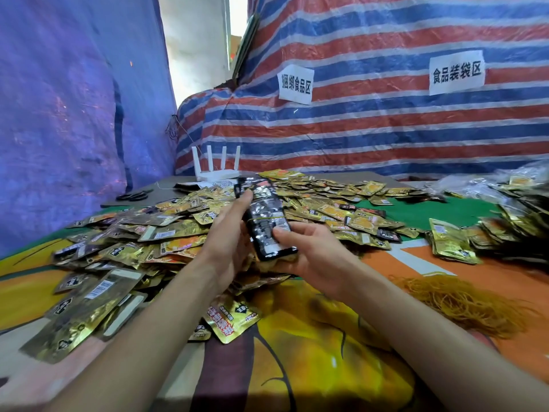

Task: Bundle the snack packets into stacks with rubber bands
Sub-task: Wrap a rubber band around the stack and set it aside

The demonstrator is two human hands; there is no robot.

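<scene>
One stack of black snack packets [267, 215] is being held just above the middle of the counter [326, 346], tilted, its far end raised. A thin yellowish line is showing across its middle; whether that is a rubber band cannot be told. Beneath and around it, loose snack packets [166, 233], mostly gold and far too many to be counted, are lying spread in one broad heap over the left and far side. At the right edge, finished bundles [454, 242] are lying piled close together, too blurred to be numbered. One tangled heap of yellow rubber bands [463, 301] is lying near the right forearm.

The counter is being covered by a bright orange, yellow and green cloth. At its far end one white router [215, 166] with four upright antennas is standing, with one pair of black scissors [133, 196] to its left. A blue tarpaulin [74, 114] is hanging on the left and a red, white and blue striped tarpaulin [386, 129] behind, with two paper signs [296, 84] fixed on it.

The stack is being clasped between two hands. The left hand [228, 233] is being laid against its left side with fingers nearly straight. The right hand [309, 251] is being curled round its near end, thumb on top.
</scene>
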